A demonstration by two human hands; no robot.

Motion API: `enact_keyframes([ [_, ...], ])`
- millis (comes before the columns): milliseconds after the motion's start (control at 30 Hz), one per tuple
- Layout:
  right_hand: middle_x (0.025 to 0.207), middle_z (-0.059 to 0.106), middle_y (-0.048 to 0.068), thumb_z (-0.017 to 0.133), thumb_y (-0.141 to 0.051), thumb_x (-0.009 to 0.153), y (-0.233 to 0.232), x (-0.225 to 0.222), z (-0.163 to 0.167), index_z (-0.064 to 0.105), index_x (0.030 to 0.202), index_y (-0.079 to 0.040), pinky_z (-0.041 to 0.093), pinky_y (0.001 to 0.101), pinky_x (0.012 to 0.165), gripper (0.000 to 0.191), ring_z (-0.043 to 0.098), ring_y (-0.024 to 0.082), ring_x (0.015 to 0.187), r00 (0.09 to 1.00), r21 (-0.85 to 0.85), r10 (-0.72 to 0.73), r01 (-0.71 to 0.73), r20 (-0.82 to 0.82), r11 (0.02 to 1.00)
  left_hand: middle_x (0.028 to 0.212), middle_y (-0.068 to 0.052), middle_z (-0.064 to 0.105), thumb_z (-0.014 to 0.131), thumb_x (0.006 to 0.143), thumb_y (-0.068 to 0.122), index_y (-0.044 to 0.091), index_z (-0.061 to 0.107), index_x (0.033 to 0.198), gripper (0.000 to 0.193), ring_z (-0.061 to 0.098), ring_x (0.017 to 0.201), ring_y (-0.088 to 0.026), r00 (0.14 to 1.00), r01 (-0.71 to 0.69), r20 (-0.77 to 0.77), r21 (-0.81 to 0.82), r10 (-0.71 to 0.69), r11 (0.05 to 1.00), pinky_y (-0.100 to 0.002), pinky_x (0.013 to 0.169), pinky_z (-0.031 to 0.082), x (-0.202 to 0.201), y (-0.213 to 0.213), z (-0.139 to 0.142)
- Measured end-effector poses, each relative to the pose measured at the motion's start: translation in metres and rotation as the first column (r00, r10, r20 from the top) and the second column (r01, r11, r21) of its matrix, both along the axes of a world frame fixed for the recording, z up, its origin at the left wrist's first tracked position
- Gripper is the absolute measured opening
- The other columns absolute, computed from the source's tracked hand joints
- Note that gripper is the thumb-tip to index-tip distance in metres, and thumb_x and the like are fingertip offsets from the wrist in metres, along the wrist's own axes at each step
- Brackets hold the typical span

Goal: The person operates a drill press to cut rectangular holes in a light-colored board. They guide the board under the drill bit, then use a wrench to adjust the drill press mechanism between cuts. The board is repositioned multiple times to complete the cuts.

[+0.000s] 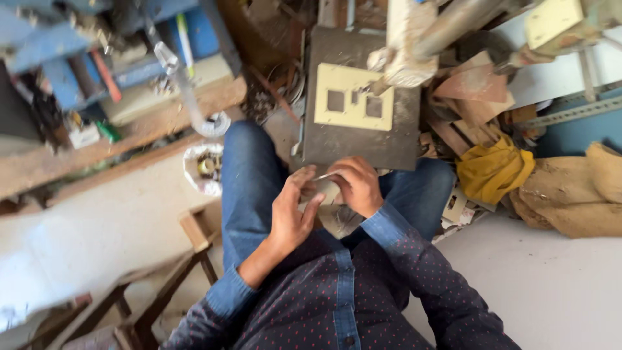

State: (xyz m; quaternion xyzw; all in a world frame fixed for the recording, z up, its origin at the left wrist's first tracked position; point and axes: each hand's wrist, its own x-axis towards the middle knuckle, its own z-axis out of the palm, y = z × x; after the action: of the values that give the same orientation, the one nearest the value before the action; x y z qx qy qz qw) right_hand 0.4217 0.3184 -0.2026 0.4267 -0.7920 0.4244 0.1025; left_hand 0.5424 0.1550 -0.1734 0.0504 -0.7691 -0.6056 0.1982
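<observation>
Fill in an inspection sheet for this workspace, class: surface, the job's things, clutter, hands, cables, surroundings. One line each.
Surface: dark machine table, dusty, just past the knees.
Job's things: cream plate with square cut-outs lies on the table under the machine head; a thin pale strip sits between both hands.
Clutter: scrap pieces, yellow cloth, sacking, bag of small parts.
Hands: left hand and right hand meet over the lap, fingers pinching the strip.
Cables: nothing seen.
Surroundings: blue shelf with tools, wooden stool, pale floor.
</observation>
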Motion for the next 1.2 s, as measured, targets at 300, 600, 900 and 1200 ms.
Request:
enact_keyframes([
  [300, 0.104, 0.071, 0.008, 0.079, 0.003, 0.085, -0.079, 0.023, 0.030, 0.070, 0.106, -0.005, 0.057, 0.0395, 0.079, 0.023, 0.071, 0.030, 0.093, 0.938, -0.078, 0.298, -0.288, 0.176, 0.954, 0.108, -0.009, 0.066, 0.066, 0.096, -0.001, 0.001, 0.060, 0.107, 0.013, 0.067, 0.076, -0.013, 0.989, -0.137, 0.070, 0.182, 0.126, 0.974, -0.028, 0.069, 0.058, 0.028, -0.056, 0.001],
  [600, 0.110, 0.073, 0.009, 0.081, -0.009, 0.091, -0.074, 0.005, 0.019, 0.072, 0.114, -0.008, 0.062, 0.0334, 0.081, 0.025, 0.074, 0.022, 0.095, 0.941, -0.066, 0.268, -0.259, 0.208, 0.964, 0.097, -0.012, 0.071, 0.074, 0.099, 0.005, 0.002, 0.064, 0.097, 0.011, 0.067, 0.079, -0.026, 0.863, -0.433, 0.073, -0.406, 0.501, 0.805, -0.036, 0.067, 0.051, 0.056, -0.151, -0.072],
  [900, 0.065, 0.056, 0.010, 0.075, -0.017, 0.100, 0.020, -0.068, -0.059, 0.067, 0.079, 0.000, 0.036, 0.0348, 0.052, 0.028, 0.047, 0.016, 0.053, 0.904, 0.052, -0.335, 0.333, 0.266, 0.941, 0.110, -0.014, 0.068, 0.074, 0.101, 0.015, -0.001, 0.060, 0.119, 0.028, 0.066, 0.092, -0.024, 0.781, -0.590, 0.039, -0.283, 0.623, 0.756, -0.033, 0.078, 0.055, 0.016, -0.204, -0.145],
  [1200, 0.073, 0.057, 0.010, 0.076, -0.018, 0.098, 0.022, -0.064, -0.074, 0.065, 0.084, -0.001, 0.040, 0.0354, 0.056, 0.024, 0.054, 0.023, 0.060, 0.945, -0.024, -0.315, 0.318, 0.094, 0.948, 0.096, -0.007, 0.067, 0.061, 0.109, 0.030, 0.001, 0.061, 0.111, 0.030, 0.065, 0.079, -0.015, 0.839, -0.543, 0.233, 0.410, 0.491, 0.733, -0.026, 0.062, 0.057, -0.073, -0.227, -0.085],
])
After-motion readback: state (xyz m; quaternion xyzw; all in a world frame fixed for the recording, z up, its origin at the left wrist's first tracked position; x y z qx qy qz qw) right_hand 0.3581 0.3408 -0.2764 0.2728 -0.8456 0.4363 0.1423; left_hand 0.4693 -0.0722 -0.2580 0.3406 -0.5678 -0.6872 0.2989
